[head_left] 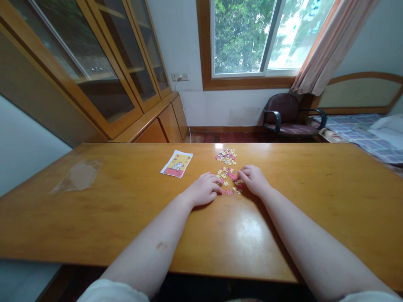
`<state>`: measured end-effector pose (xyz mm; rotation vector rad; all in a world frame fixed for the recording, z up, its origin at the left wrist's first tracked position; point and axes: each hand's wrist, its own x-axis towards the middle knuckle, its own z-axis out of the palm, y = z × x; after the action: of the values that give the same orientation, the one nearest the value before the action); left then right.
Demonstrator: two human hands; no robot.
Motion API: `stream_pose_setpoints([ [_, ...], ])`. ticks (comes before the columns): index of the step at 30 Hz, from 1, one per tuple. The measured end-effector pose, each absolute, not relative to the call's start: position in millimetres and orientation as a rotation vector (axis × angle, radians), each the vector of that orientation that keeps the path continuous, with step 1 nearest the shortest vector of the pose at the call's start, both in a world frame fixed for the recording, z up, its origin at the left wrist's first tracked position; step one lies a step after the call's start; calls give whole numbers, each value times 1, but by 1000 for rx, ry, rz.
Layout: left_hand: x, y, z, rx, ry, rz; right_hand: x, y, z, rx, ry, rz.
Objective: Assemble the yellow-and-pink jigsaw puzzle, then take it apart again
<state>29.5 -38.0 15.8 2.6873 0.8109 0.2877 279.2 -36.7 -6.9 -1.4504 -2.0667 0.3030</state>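
Observation:
On the table, a loose group of pink and yellow jigsaw puzzle pieces (225, 183) lies between my two hands. My left hand (206, 188) rests at the left side of these pieces, its fingers bent and apart, with the fingertips by the pink ones. At the right side, my right hand (254, 180) has its fingers curled together over the pieces; what is under the fingertips is hidden. Just beyond lies a denser pile of puzzle pieces (226, 156). Left of it is a picture card (177, 163) with a white animal on yellow and red.
A clear plastic bag (78, 175) lies flat on the left of the wooden table (132, 218). Past the far edge are a glass-fronted cabinet (138, 110), an office chair (288, 113) and a bed (365, 132). A window (242, 37) is in the far wall.

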Motion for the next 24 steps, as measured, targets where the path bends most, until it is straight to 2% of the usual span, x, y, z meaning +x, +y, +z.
stream_pose_setpoints([
  [8,39,-47,20,2652,593,251,281,-43,7,-1484,-2212,589],
  [12,37,-43,19,2643,691,266,282,-44,9,-1645,-2289,468],
  [17,34,-38,9,2680,1065,347,286,-44,15,-1898,-2253,306],
  [24,32,-35,11,2678,1060,296,293,-53,36,-1884,-2350,677],
])
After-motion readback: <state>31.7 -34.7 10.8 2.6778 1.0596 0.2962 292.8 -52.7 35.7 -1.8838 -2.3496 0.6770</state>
